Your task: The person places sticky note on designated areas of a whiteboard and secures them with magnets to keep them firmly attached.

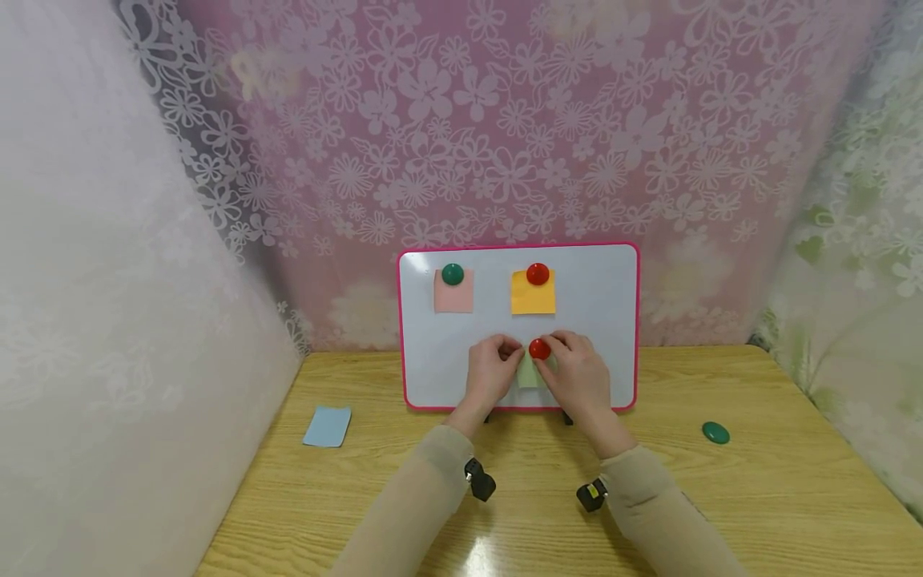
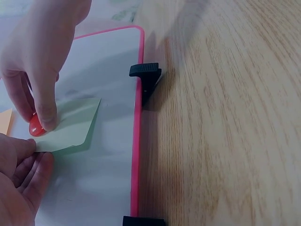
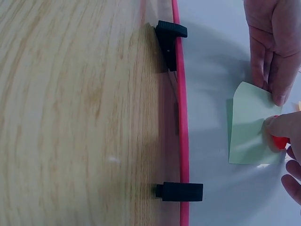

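A pale green sticky note lies against the whiteboard, below the yellow-orange note. My left hand pinches the note's upper left edge between thumb and fingers. With thumb and fingertips my right hand grips a round red magnet at the note's top edge. In the left wrist view the red magnet sits on the green note, and the note's lower part stands slightly off the board.
Higher on the board, a green magnet holds a pink note and a red magnet a yellow-orange note. A blue note lies left on the table, a green magnet right. Black clip feet support the board.
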`<state>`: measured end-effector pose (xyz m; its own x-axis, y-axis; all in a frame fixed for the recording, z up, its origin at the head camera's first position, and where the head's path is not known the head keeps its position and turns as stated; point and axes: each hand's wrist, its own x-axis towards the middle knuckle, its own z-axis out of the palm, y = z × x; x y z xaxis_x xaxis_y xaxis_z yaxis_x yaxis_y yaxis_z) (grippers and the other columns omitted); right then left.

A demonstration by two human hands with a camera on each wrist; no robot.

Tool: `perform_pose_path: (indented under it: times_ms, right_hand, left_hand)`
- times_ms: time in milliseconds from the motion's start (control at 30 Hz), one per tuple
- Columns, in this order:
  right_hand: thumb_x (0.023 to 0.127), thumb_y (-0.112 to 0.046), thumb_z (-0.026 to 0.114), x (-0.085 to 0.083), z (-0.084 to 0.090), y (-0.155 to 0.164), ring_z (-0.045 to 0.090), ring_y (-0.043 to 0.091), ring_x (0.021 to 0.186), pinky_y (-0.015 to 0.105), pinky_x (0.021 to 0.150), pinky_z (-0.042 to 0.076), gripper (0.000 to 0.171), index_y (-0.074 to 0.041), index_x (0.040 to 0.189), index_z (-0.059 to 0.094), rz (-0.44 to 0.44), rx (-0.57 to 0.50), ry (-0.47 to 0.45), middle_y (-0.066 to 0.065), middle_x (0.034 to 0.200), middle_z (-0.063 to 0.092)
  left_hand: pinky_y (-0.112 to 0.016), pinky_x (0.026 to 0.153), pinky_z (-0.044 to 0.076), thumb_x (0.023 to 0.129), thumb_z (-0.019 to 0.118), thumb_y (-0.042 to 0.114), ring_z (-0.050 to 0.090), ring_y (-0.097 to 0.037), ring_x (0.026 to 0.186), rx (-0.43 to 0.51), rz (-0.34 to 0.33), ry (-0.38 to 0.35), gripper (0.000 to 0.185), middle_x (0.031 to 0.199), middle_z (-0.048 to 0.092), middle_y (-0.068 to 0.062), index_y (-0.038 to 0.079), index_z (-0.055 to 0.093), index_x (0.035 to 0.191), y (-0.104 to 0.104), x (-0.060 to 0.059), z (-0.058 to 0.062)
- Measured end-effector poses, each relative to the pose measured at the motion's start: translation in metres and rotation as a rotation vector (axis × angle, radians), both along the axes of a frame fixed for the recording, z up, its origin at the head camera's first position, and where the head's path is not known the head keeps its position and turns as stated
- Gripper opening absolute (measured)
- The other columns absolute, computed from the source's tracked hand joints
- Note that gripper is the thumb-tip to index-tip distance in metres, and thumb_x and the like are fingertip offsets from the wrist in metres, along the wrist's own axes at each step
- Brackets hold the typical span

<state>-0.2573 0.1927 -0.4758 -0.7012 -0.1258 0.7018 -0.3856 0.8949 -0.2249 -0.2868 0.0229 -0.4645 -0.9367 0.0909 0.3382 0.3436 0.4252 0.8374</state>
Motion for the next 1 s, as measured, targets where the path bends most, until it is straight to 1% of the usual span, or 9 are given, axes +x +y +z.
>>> perform_pose_path:
  times_ms: [267,567,800,1000]
  right_hand:
    - [0.084,-0.018,0.094,-0.0003,-0.0027,-0.0004,0.066,0.037,0.107,0.051,0.082,0.063,0.041,-0.001,0.118,0.079,-0.014,0.006,0.009,0.015,0.116,0.071]
    - [0.085,-0.019,0.094,0.0021,-0.0042,-0.0003,0.066,0.037,0.106,0.050,0.080,0.063,0.041,-0.002,0.119,0.079,-0.009,-0.004,0.029,0.015,0.116,0.071]
    - [0.085,-0.019,0.093,0.0041,-0.0035,-0.0007,0.066,0.038,0.106,0.050,0.080,0.062,0.040,-0.002,0.119,0.079,0.001,-0.011,0.037,0.015,0.117,0.071]
    - [0.085,-0.020,0.093,0.0066,-0.0037,-0.0014,0.066,0.038,0.104,0.051,0.080,0.062,0.040,-0.002,0.119,0.079,0.004,-0.025,0.033,0.015,0.115,0.071]
  left_hand:
    - [-0.021,0.066,0.054,0.098,0.080,0.012,0.063,-0.005,0.072,0.014,-0.007,-0.006,0.005,0.085,0.074,0.003,0.007,0.081,0.096,0.0002,0.0019,-0.0014]
    - [-0.023,0.069,0.055,0.099,0.079,0.012,0.065,-0.007,0.075,0.001,0.000,-0.011,0.006,0.088,0.075,0.001,0.007,0.080,0.101,-0.0016,0.0057,-0.0004]
    - [-0.023,0.070,0.057,0.099,0.078,0.010,0.067,-0.008,0.077,0.030,0.001,0.004,0.006,0.090,0.076,0.000,0.006,0.080,0.103,-0.0042,0.0046,-0.0044]
    - [-0.023,0.071,0.057,0.099,0.078,0.009,0.067,-0.008,0.077,0.041,0.005,0.011,0.007,0.089,0.076,0.000,0.006,0.080,0.104,-0.0074,0.0069,-0.0094]
